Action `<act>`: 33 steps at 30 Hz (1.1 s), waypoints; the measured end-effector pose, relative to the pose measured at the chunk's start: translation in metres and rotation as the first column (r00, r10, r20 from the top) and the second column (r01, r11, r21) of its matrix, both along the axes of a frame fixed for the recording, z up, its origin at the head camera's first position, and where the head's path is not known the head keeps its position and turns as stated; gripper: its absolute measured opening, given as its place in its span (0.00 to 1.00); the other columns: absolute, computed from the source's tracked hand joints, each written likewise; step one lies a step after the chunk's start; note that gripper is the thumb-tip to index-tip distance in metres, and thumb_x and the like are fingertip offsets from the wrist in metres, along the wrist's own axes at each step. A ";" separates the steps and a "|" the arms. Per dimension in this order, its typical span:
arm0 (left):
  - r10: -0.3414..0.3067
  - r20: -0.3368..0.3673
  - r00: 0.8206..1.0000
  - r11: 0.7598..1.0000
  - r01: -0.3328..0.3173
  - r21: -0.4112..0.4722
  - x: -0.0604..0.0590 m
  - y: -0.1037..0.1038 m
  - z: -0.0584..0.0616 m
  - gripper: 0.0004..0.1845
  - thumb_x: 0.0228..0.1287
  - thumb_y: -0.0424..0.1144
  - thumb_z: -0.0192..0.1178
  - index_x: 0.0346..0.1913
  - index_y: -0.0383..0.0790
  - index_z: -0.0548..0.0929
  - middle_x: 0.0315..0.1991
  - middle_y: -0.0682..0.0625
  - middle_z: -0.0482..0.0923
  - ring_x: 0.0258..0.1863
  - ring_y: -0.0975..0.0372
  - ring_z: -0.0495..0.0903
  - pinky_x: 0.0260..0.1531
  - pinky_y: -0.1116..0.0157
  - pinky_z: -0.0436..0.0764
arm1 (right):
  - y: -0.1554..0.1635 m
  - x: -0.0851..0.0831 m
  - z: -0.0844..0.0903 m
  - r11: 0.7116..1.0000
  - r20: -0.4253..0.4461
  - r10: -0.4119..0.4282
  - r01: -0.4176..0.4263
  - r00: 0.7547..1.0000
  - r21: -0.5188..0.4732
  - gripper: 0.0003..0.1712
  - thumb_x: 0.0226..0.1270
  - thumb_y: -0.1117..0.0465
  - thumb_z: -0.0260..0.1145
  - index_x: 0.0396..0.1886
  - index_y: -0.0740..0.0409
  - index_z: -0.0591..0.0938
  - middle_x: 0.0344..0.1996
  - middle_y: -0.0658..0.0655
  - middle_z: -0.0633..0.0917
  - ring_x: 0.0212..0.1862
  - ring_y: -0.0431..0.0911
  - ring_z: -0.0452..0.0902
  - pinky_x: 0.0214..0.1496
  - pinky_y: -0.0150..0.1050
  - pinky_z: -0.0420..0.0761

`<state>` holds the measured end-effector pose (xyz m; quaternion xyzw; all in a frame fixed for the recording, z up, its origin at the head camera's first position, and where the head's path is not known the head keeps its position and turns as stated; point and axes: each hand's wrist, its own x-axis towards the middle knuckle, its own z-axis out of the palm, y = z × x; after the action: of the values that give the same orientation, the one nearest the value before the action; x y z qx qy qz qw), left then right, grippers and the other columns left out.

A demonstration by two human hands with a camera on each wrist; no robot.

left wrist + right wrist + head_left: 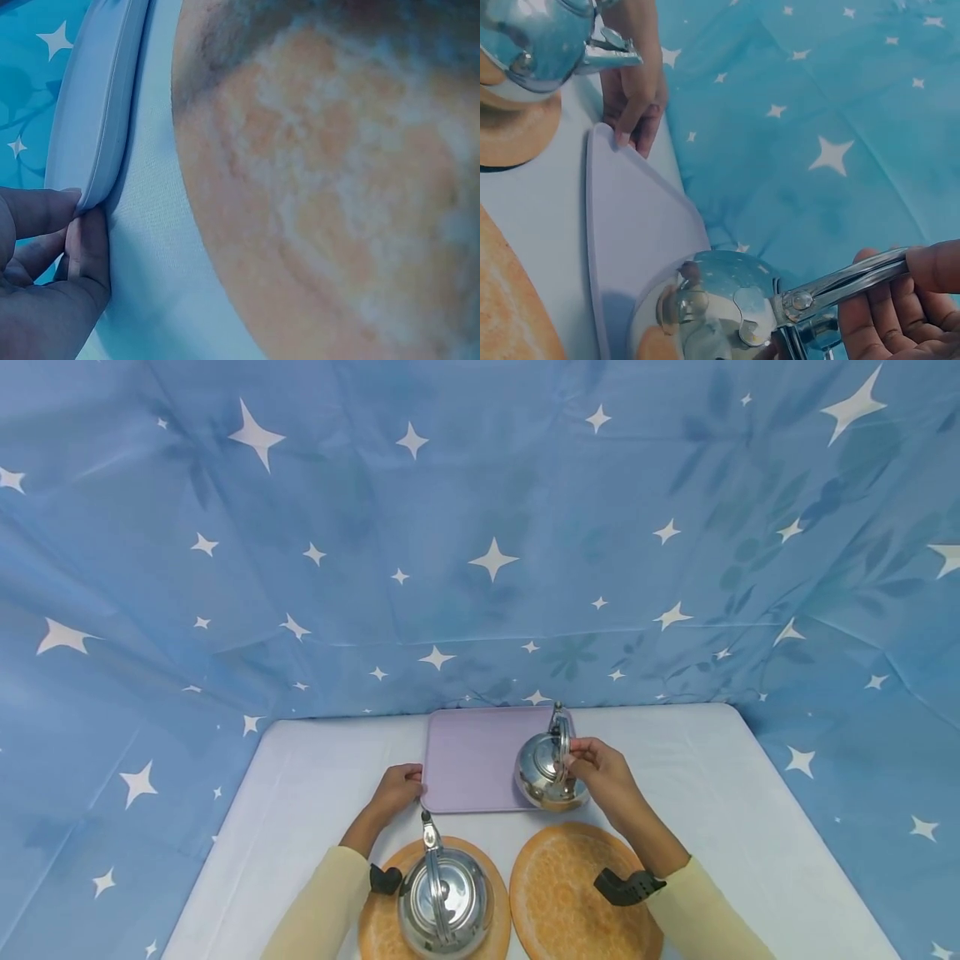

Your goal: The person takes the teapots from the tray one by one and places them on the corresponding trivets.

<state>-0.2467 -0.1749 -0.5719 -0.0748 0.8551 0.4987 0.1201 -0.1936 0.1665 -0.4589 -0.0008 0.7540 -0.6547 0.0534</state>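
A shiny metal kettle (536,768) is at the right end of a lilac tray (468,764), which lies at the back of the white table. My right hand (606,781) grips the kettle's upright handle (847,281), fingers and thumb around the bar in the right wrist view. At the tray's near left corner, my left hand (396,792) pinches the rim between thumb and fingers; the left wrist view shows the thumb (41,208) on top. A second metal kettle (450,906) stands on the left round mat (372,918), beside my left forearm.
Another round, bread-patterned orange mat (566,889) lies to the right of the first, in front of the tray. White cloth covers the table (315,768). A blue curtain with white stars (495,560) rises right behind the table's back edge and along both sides.
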 end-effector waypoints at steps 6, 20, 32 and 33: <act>-0.016 0.002 1.000 1.000 0.016 0.010 -0.001 -0.001 -0.001 0.24 0.57 0.26 0.59 0.58 0.22 0.75 0.42 0.43 0.79 0.43 0.56 0.77 0.43 0.62 0.81 | 0.002 0.014 0.007 0.999 -0.003 0.035 -0.035 0.999 -0.005 0.15 0.71 0.67 0.58 0.51 0.73 0.70 0.41 0.62 0.76 0.41 0.47 0.75 0.45 0.41 0.81; -0.017 0.010 1.000 1.000 0.017 0.011 -0.002 -0.003 -0.003 0.25 0.56 0.25 0.58 0.60 0.23 0.74 0.42 0.43 0.78 0.41 0.57 0.77 0.40 0.64 0.80 | 0.015 0.051 0.022 0.979 0.042 0.173 -0.177 0.984 0.101 0.14 0.70 0.65 0.59 0.50 0.71 0.71 0.39 0.61 0.77 0.41 0.48 0.75 0.42 0.37 0.80; -0.016 0.011 1.000 1.000 0.016 -0.003 -0.001 -0.002 -0.001 0.26 0.56 0.26 0.58 0.60 0.23 0.74 0.43 0.43 0.78 0.41 0.56 0.77 0.40 0.64 0.81 | 0.028 0.079 0.023 0.964 0.072 0.234 -0.241 0.970 0.115 0.18 0.69 0.61 0.62 0.49 0.71 0.71 0.41 0.62 0.77 0.43 0.49 0.77 0.45 0.39 0.80; -0.015 0.012 1.000 1.000 0.015 -0.004 -0.001 -0.002 -0.001 0.26 0.56 0.25 0.58 0.60 0.23 0.74 0.43 0.43 0.78 0.41 0.56 0.77 0.41 0.63 0.81 | 0.029 0.081 0.023 0.962 0.069 0.243 -0.250 0.968 0.112 0.18 0.70 0.61 0.62 0.49 0.71 0.70 0.41 0.62 0.77 0.43 0.49 0.77 0.45 0.39 0.80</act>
<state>-0.2478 -0.1773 -0.5729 -0.0718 0.8561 0.4954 0.1286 -0.1126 0.1955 -0.4356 -0.0734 0.7843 -0.5962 0.1549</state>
